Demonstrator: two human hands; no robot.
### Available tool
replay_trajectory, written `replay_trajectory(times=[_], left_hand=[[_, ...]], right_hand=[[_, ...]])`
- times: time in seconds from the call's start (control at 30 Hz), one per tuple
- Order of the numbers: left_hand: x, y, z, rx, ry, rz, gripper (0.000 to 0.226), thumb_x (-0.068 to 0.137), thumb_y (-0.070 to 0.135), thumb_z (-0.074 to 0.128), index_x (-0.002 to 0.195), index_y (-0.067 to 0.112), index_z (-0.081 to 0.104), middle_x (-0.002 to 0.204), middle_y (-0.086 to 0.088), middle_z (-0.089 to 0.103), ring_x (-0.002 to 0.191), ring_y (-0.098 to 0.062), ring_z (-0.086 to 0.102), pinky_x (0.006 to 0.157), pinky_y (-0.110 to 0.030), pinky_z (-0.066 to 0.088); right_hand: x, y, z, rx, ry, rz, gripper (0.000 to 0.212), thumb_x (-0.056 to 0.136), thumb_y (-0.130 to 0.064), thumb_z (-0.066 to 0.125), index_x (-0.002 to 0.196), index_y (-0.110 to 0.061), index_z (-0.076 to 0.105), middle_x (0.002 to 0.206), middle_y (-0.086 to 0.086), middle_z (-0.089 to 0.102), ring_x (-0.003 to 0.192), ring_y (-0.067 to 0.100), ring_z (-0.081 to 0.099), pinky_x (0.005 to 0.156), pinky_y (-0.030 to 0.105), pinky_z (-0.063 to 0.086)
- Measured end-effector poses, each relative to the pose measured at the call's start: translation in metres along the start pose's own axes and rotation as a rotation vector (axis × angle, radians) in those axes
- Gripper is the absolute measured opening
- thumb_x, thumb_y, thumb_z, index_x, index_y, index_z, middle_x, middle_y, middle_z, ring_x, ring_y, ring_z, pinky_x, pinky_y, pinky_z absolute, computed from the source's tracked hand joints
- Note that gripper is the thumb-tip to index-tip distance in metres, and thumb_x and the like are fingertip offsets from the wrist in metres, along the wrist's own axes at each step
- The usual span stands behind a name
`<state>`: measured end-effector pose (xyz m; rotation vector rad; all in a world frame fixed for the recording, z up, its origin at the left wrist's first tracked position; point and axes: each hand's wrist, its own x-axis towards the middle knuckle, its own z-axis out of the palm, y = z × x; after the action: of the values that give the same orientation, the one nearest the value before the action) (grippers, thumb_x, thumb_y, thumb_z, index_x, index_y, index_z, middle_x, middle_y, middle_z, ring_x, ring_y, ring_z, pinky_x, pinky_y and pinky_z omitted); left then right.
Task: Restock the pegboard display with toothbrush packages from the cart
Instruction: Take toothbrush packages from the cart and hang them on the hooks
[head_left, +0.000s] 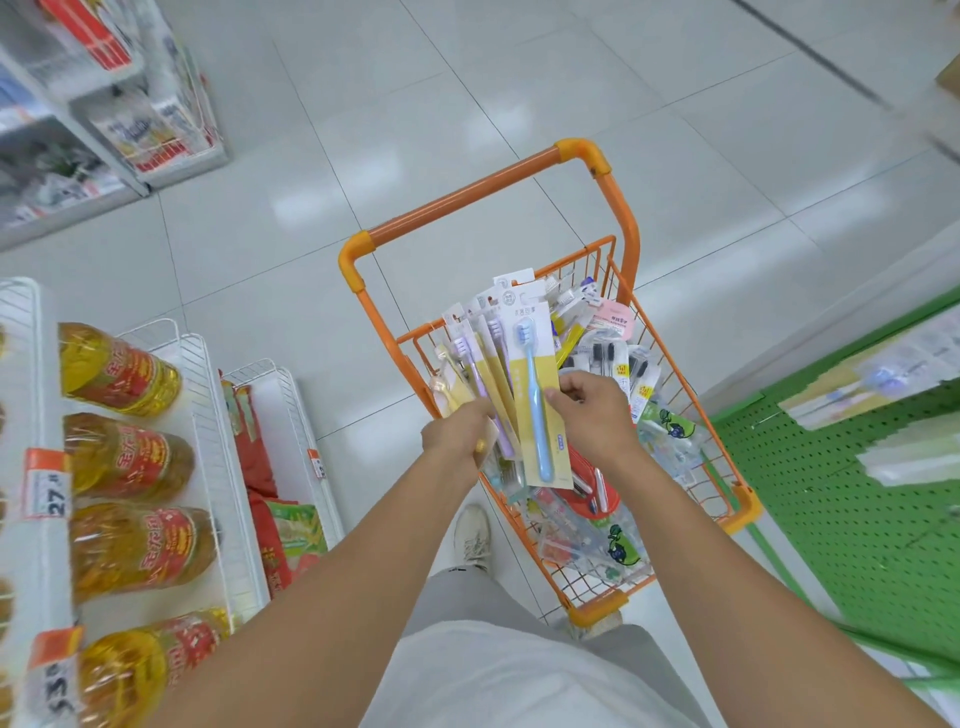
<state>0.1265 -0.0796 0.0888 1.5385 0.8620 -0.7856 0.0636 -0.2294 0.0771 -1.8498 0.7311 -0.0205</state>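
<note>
Looking down from head height, a person stands over an orange wire cart on a pale tiled floor. Both bare hands hold a fan of toothbrush packages above the cart. The left hand grips the bottom of the fan, fingers curled round several cards with purple and yellow brushes. The right hand pinches the front card, which carries a blue toothbrush on a white and yellow backing, thumb on its face. More packages lie heaped in the cart below, some with black brush heads, some in clear wrap.

A green pegboard stands to the right, just beside the cart, with a few pale packages already hanging on it; they are blurred. On the left are white wire shelves with bottles of cooking oil and red bags.

The step in hand looks like sorting or separating one card from the bunch, before any hanging. Next, the front card probably needs pulling free, then a turn to the right so the hole at its top can slide onto a peg. The slot is small and the cards slippery, so a firm pinch near the top would help.
</note>
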Motion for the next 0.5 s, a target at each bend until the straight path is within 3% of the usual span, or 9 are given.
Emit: replay_trajectory(times=[0.07,0.2,0.33,0.5], left_hand=[[-0.016,-0.006,-0.008,0.041,-0.036,0.012,0.058,0.059,0.025,0.077,0.111,0.007,0.061,0.103,-0.011,0.068,0.084,-0.025,0.068,0.070,-0.032,0.058],[-0.037,-0.009,-0.029,0.080,-0.073,0.073,0.041,0.077,0.017,0.077,0.114,0.007,0.062,0.092,-0.005,0.064,0.072,-0.017,0.059,0.055,-0.024,0.050],[-0.056,-0.006,-0.038,0.141,-0.078,0.202,0.058,0.076,0.018,0.081,0.126,0.018,0.050,0.104,0.002,0.060,0.090,-0.015,0.061,0.060,-0.028,0.051],[-0.073,0.002,-0.030,0.310,-0.066,0.548,0.072,0.070,0.015,0.086,0.125,0.030,0.041,0.112,0.009,0.057,0.097,-0.006,0.061,0.073,-0.029,0.055]], right_hand=[[-0.001,-0.001,-0.001,0.018,-0.001,0.007,0.026,0.096,-0.015,0.065,0.079,0.005,0.062,0.069,0.006,0.050,0.059,0.015,0.041,0.059,0.026,0.037],[-0.006,-0.005,-0.005,0.054,0.002,0.001,0.022,0.099,-0.016,0.062,0.085,0.001,0.067,0.071,0.004,0.054,0.060,0.013,0.044,0.060,0.025,0.039],[-0.007,-0.012,-0.008,0.103,-0.007,0.013,0.027,0.101,-0.015,0.058,0.077,-0.001,0.057,0.063,-0.002,0.041,0.056,0.014,0.035,0.059,0.026,0.032],[-0.010,-0.033,-0.018,0.238,-0.066,0.061,0.030,0.102,-0.018,0.053,0.082,0.005,0.051,0.063,0.000,0.034,0.051,0.011,0.030,0.054,0.025,0.030]])
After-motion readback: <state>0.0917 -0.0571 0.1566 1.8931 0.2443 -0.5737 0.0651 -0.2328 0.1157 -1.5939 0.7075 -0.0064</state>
